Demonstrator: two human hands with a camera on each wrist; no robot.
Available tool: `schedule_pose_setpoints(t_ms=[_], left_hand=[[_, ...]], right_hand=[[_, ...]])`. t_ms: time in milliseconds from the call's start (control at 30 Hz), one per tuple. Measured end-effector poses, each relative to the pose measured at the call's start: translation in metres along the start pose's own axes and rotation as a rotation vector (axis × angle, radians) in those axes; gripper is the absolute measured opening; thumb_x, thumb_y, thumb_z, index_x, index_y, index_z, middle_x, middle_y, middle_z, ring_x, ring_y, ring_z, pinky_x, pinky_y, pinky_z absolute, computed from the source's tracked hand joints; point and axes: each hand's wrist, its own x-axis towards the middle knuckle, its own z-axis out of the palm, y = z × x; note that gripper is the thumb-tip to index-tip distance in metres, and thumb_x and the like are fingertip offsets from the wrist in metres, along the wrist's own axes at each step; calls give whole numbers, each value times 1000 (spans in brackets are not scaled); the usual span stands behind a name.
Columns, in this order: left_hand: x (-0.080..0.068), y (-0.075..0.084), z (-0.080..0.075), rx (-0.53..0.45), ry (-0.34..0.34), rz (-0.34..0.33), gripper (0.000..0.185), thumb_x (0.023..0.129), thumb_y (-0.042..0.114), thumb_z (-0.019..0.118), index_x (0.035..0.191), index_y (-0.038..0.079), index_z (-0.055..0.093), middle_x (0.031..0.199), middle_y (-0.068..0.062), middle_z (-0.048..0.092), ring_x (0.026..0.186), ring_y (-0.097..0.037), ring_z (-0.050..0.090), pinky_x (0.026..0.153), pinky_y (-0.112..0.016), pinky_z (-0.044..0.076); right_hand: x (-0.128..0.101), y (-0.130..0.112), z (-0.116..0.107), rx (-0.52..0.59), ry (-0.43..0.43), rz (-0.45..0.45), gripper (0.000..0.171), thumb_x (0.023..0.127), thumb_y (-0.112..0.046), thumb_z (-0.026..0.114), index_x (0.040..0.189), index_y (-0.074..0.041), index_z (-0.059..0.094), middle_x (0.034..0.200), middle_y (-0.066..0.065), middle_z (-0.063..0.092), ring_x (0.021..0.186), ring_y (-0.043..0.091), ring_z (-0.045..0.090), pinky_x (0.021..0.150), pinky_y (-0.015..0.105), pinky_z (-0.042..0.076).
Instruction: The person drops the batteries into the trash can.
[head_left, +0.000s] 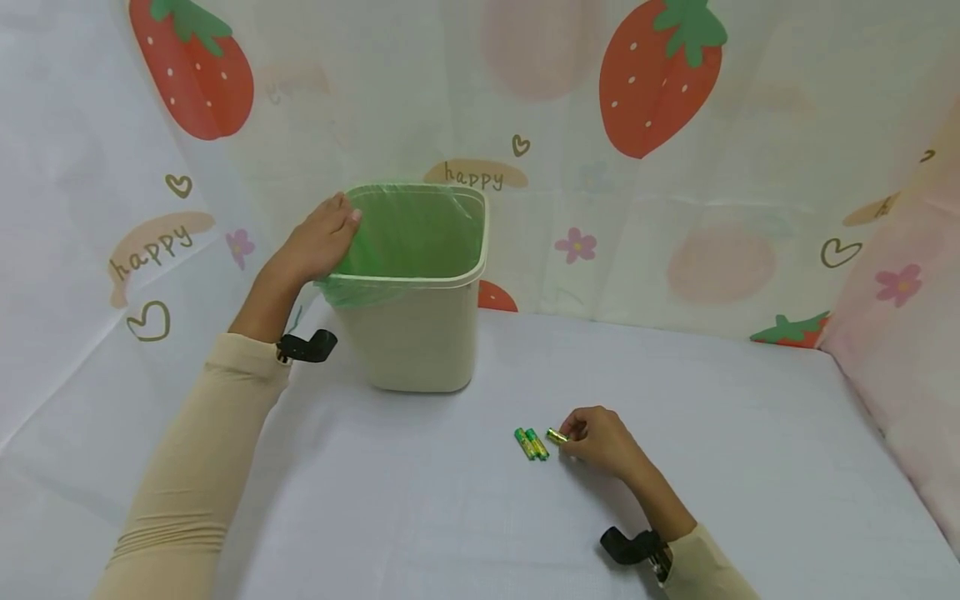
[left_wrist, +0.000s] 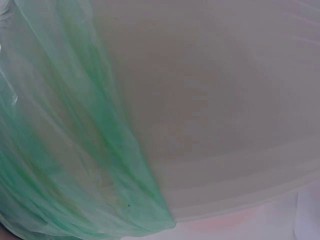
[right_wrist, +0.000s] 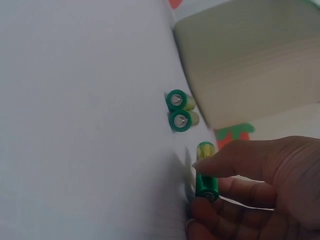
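A cream trash bin (head_left: 412,342) with a green plastic bag (head_left: 420,237) lining it stands upright at the back. My left hand (head_left: 324,236) grips its left rim over the bag; the left wrist view shows the folded-over bag and the bin wall, with hardly any of the hand. Right of the bin's front, my right hand (head_left: 602,442) pinches a green and gold battery (right_wrist: 206,186) between thumb and fingers, low over the table. Beside it, a left battery (head_left: 524,444) and a right battery (head_left: 537,444) lie side by side.
White cloth (head_left: 420,500) covers the table. Behind it hangs a curtain (head_left: 585,200) printed with strawberries, hearts and flowers, close to the bin's back. A pinkish side curtain (head_left: 907,375) borders the right edge. Both wrists wear black cameras.
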Motion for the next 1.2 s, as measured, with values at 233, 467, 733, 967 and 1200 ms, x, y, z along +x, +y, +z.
schedule_pose_setpoints(t_ms=[233,467,733,967,1200], left_hand=[[0,0,1,-1,-5,0,67,112,39,14,157,-9,-1,166,-25,-9,154,-38,-10,124,-52,-2],[0,-3,1,2,-6,1,68,112,40,13,157,-9,-1,166,-26,-9,154,-38,-10,124,-52,-3],[2,-4,1,9,-4,4,69,112,40,13,157,-9,-2,166,-26,-10,154,-38,-10,124,-51,-3],[1,0,0,-5,1,-1,68,112,40,13,158,-8,-2,167,-24,-9,154,-37,-10,124,-51,-3],[2,-1,0,-15,-5,6,68,112,40,12,157,-10,-3,166,-26,-11,154,-38,-11,124,-49,-3]], right_hand=[[-3,-4,-7,46,-29,-18,11,80,2,74,87,-6,72,76,1,62,69,15,57,55,27,47],[-8,-16,-15,94,-61,-77,11,82,-2,76,91,-7,73,78,1,62,69,14,61,55,27,50],[-18,-33,-23,87,-5,-171,11,84,-6,80,94,-11,77,83,-4,69,77,14,64,63,28,52],[-27,-46,-32,106,41,-204,13,86,-8,80,98,-11,78,87,-4,72,76,13,65,66,28,54],[-32,-59,-39,112,91,-226,16,86,-8,81,99,-15,78,87,-6,72,75,13,66,66,28,56]])
